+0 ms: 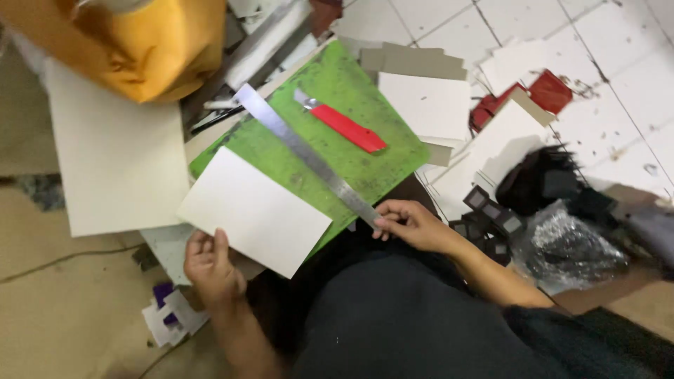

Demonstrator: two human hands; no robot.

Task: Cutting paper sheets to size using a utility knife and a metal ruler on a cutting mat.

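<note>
The right hand (414, 223) pinches the near end of a steel ruler (309, 156), which runs slantwise over the green cutting mat (351, 91). The left hand (209, 265), fingers loosely spread, steadies the near corner of a white card (254, 210) lying partly on the mat. The red utility knife (344, 126) lies untouched beyond the ruler, and the card shows no cut. The dark pile at right is blurred.

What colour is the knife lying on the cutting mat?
Red, with a silver tip: the knife shows clearly in the head view.
</note>
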